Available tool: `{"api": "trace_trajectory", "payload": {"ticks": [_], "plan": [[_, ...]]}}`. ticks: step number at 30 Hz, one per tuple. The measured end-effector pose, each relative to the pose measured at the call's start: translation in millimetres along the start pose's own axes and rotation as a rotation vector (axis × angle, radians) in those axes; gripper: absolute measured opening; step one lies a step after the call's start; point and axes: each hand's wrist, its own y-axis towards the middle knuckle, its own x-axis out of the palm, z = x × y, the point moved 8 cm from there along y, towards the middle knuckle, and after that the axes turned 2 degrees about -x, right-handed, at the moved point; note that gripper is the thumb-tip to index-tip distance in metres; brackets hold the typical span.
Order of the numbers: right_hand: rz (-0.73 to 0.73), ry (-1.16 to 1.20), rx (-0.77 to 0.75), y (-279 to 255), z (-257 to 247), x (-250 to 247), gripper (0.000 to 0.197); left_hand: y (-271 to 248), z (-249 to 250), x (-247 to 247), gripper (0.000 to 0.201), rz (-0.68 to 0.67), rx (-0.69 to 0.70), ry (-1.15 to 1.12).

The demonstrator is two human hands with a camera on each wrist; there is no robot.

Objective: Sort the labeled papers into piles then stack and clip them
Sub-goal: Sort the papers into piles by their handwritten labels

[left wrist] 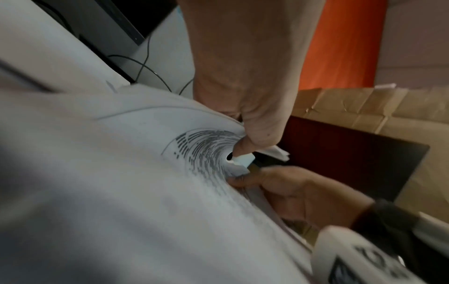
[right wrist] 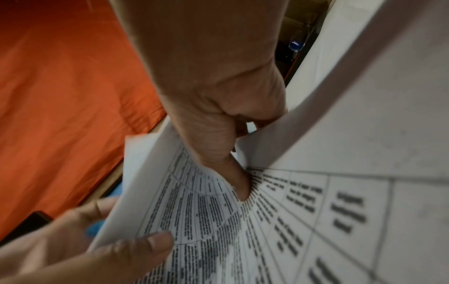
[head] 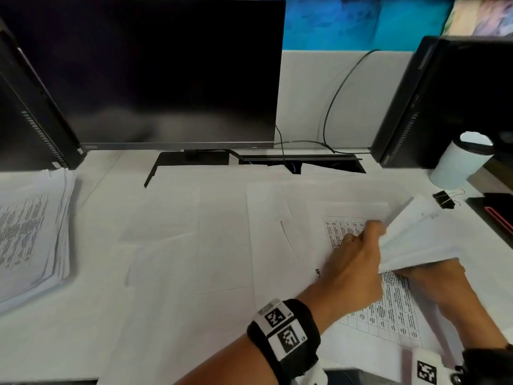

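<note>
A bundle of white papers (head: 422, 240) is lifted off the desk at the right, fanned and tilted. My left hand (head: 373, 232) reaches across and pinches its left edge; in the left wrist view the thumb (left wrist: 245, 146) presses on a curled corner of the papers (left wrist: 145, 173). Below the bundle's near edge, my right hand (head: 430, 275) grips it from underneath, thumb (right wrist: 239, 184) on a sheet printed with a table (right wrist: 303, 211). Another table sheet (head: 394, 309) lies flat under both hands. A black binder clip (head: 446, 199) sits on the desk beyond the bundle.
Blank sheets (head: 222, 240) are spread over the desk's middle. A thick stack of printed papers (head: 30, 234) lies at the left edge. A dark monitor (head: 155, 70) stands behind, a white cup (head: 460, 162) and a second screen (head: 455, 98) at the right.
</note>
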Motion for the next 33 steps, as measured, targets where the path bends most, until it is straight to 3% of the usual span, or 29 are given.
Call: {"api": "trace_trajectory", "payload": {"ticks": [3,5,8,11,14,18,23,26,28,31,33], "plan": [[0.013,-0.11,-0.04,-0.2,-10.5,-2.0,0.068,12.3,-30.3,-9.6,0.078,0.046,-0.285,-0.023],[-0.003,-0.147,-0.043,-0.2,-14.7,-1.3,0.067,23.1,-56.0,-10.9,0.083,-0.078,-0.443,0.198],[-0.013,-0.153,-0.027,0.9,-13.6,-0.4,0.066,30.1,-73.8,-14.5,0.096,-0.184,-0.587,0.196],[-0.011,-0.126,-0.019,-1.5,-12.6,0.7,0.065,38.8,-78.0,-18.0,0.076,-0.127,-0.623,0.116],[-0.012,-0.163,-0.018,-2.4,-17.1,-1.0,0.065,47.6,-84.1,-21.1,0.054,-0.038,-0.617,-0.017],[-0.044,-0.037,-0.014,-5.0,-20.4,-3.9,0.062,53.3,-81.1,-28.9,0.033,0.065,-0.548,-0.296],[-0.038,0.205,0.005,-7.8,-14.2,-9.8,0.066,38.9,-61.6,-36.5,0.03,0.119,-0.377,-0.449],[-0.044,0.531,-0.002,-17.5,-29.8,-22.3,0.075,20.6,-43.5,-63.6,0.043,0.182,-0.212,-0.611],[-0.089,0.731,-0.028,-27.8,-50.6,-27.1,0.062,6.3,-38.0,-88.4,0.062,0.225,-0.155,-0.804],[-0.185,0.903,-0.092,-44.9,-88.8,-15.2,0.012,-12.4,-43.1,-116.7,0.074,0.255,-0.191,-0.917],[-0.193,1.005,-0.132,-58.3,-110.3,-1.9,0.015,-22.5,-45.2,-132.6,0.065,0.254,-0.213,-0.865]]}}
